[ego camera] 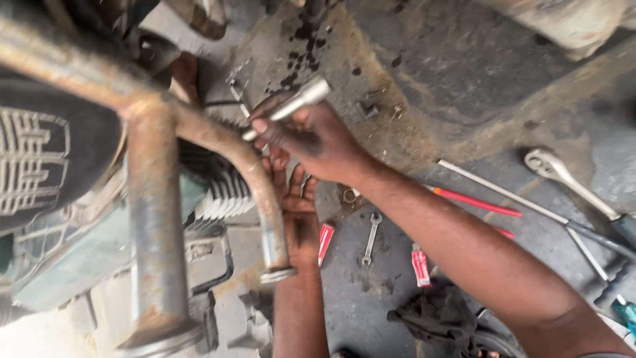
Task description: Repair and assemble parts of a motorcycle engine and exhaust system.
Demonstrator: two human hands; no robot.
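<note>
The right hand (311,136) is closed round a socket wrench (288,106) aimed at the engine fins (222,189), the left hand (295,199) lies open-palmed beneath, so I'd keep the tool square and well seated.

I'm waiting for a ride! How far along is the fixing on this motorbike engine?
Done: tools lie out on the floor, like the small spanner and ratchet. In hand: the right hand holds a silver tube wrench at the finned engine, and the left hand reaches in below. Left: probably plenty, but the pictures cannot say how much.
</note>
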